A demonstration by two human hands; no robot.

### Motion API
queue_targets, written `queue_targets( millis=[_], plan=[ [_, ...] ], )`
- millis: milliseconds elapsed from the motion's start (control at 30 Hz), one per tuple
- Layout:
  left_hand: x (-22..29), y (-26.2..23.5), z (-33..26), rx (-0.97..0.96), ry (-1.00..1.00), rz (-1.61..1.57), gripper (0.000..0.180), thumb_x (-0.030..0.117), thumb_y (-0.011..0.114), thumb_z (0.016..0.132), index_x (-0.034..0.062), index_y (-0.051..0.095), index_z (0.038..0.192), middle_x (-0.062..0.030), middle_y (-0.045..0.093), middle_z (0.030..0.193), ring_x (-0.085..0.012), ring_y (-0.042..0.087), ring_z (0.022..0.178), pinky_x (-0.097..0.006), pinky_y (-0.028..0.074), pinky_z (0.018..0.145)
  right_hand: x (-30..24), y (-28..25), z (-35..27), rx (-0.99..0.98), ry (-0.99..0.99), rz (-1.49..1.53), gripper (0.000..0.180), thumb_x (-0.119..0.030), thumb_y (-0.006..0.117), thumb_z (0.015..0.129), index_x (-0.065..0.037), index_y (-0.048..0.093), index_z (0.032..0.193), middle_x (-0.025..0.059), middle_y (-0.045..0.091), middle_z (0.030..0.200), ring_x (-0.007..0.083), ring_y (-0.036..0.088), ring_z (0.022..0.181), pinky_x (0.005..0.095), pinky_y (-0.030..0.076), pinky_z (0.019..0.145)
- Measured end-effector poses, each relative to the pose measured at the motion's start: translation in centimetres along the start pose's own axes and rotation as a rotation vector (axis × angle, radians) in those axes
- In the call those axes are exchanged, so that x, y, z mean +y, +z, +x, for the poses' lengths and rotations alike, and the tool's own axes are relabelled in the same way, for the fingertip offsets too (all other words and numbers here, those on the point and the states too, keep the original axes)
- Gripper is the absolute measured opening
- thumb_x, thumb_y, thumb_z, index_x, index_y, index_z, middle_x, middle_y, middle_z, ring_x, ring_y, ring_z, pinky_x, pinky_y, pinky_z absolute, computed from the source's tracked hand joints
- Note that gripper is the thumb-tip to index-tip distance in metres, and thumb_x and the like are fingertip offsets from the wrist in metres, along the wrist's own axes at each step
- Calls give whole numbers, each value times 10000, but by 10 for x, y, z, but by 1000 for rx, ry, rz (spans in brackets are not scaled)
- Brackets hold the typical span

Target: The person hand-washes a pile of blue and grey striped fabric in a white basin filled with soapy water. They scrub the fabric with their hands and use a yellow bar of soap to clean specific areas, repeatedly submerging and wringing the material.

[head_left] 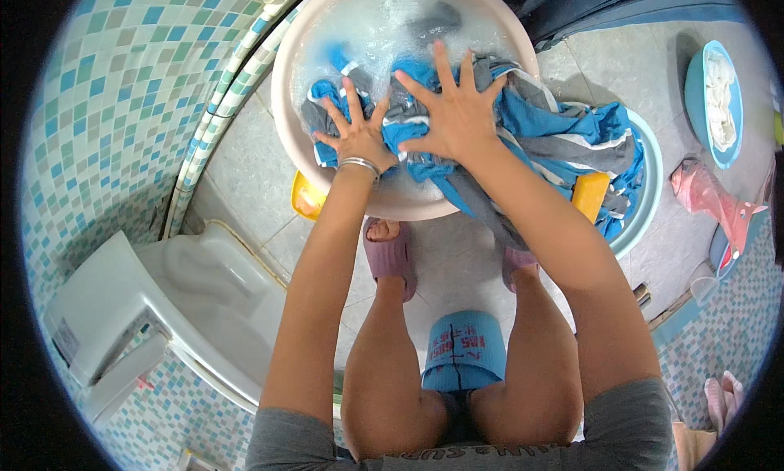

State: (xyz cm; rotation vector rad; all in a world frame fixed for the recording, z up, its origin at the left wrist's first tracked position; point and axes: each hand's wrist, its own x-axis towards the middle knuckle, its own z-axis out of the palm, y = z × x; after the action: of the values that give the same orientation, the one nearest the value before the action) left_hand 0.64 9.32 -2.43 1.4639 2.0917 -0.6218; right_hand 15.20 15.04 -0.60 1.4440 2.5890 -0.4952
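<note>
Ahead of me stands a large pale pink basin (283, 116) of cloudy, sudsy water. Blue, grey and white striped cloth (563, 140) lies partly in it and runs over its right rim into a light blue tub (651, 177). My left hand (356, 134), with a silver bangle at the wrist, is open over the cloth on the basin's near left side. Beside it, my right hand (459, 116) has its fingers spread wide over the cloth at the middle. Both palms face down; neither hand grasps anything. Whether the palms press on the cloth is hard to tell.
A yellow block (590, 195) rests on the cloth at the tub. A yellow dish (302, 200) sits beside the basin. Left is a white squat toilet (208, 271) by a tiled wall. Far right are a blue basin (700, 95) with white cloth and a pink bag (709, 195).
</note>
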Motion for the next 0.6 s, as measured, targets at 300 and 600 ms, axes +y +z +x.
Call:
queue_targets(
  millis=[300,600],
  plan=[
    [-1,-6,64,-35,-13,-88,653,468,578,759,176,484,1336,-189,604,1180,-332,569,1120,-384,418,983,2,29,47,-149,182,121,576,-554,635,738,-159,638,1157,153,562,1247,293,569,1112,578,380,923],
    [-66,-62,58,107,329,-900,433,192,704,660,11,655,1051,-145,688,778,-273,660,732,-343,525,709,35,-19,33,79,300,1017,453,-401,636,732,-36,680,996,208,674,943,346,649,900,409,486,807]
  ],
)
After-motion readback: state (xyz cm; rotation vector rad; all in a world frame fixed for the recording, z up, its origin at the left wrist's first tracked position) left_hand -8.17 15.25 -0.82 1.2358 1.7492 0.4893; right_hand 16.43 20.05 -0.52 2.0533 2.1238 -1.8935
